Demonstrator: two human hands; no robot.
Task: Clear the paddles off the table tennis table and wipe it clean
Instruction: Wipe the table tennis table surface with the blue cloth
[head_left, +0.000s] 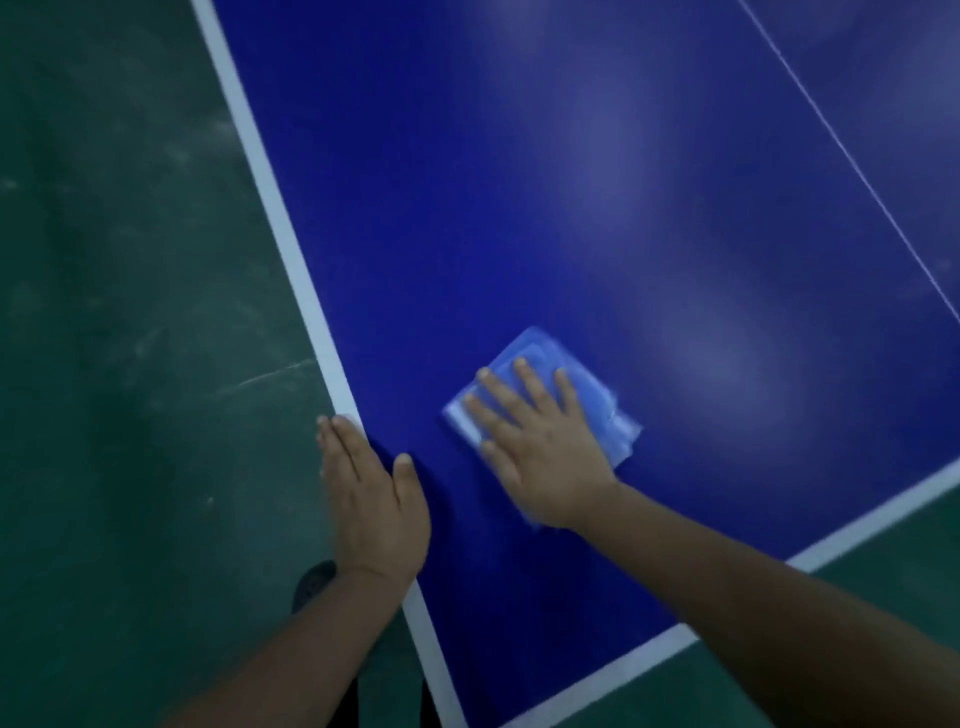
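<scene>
Wiping the blue table
Right hand, fingers spread, presses a cloth at five o'clock; left hand, fingers together, rests on the edge at seven.

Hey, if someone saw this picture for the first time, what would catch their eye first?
Probably the right hand pressed flat, fingers spread, on a folded light blue cloth near the table's near corner. Next, the deep blue table top with its white edge line, filling most of the view. The left hand rests on the table's left edge, over the green floor.
</scene>
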